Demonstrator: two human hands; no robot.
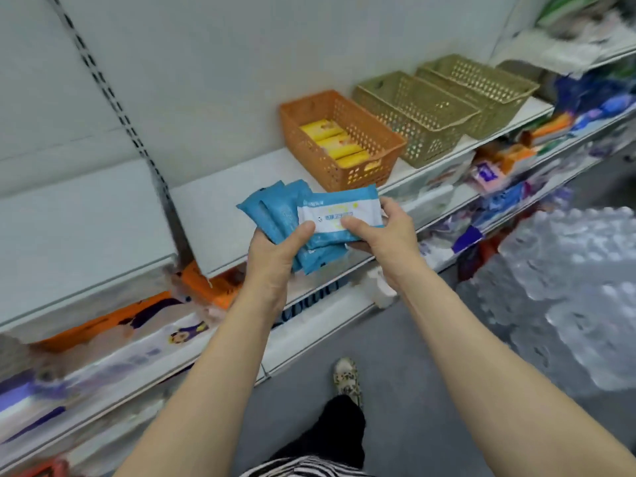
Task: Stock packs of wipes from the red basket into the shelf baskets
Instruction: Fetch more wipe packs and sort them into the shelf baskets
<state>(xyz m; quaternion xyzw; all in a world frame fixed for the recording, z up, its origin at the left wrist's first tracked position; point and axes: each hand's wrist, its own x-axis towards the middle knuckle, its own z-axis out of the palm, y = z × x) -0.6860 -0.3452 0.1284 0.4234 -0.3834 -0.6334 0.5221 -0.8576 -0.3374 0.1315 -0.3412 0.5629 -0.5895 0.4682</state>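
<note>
Wipe packs [309, 218]: soft, glossy blue pouches

The blue wipe packs [303, 218] gripped in both hands [327, 242] are soft plastic film with a slight sheen, the top one bearing a white printed label. Just beyond the hands, the orange basket [375, 156] is matt perforated plastic holding glossy yellow packs [335, 141]. Further right of it, two olive-green baskets [433, 132] show the same matt, hole-patterned plastic. The shelf [220, 215] beneath looks like smooth white painted metal. To the right of the hands, bottles in shiny clear plastic wrap [568, 287].
</note>
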